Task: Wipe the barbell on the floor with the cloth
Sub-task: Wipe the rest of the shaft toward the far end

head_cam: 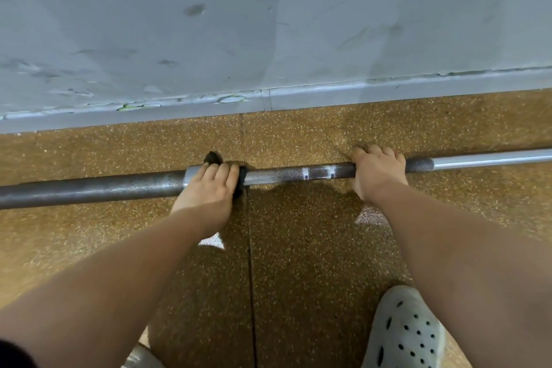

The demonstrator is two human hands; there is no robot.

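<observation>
Barbell (286,175) lies on the floor (298,263) near the wall (268,24). Left hand (209,188) fingers clench a dark cloth (241,178) around the bar; right hand (378,172) fingers grip bare bar, cloth well left of them.

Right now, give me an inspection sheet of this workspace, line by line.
Surface: speckled brown floor, with a dark seam running toward the wall.
Job's things: barbell lies on the floor along the wall; dark cloth is wrapped around the bar.
Clutter: nothing seen.
Grippers: left hand presses the cloth onto the bar, fingers curled over it; right hand grips the bare bar, apart from the cloth.
Cables: nothing seen.
Surroundings: scuffed grey wall with chipped baseboard; a white perforated clog at lower right.
</observation>
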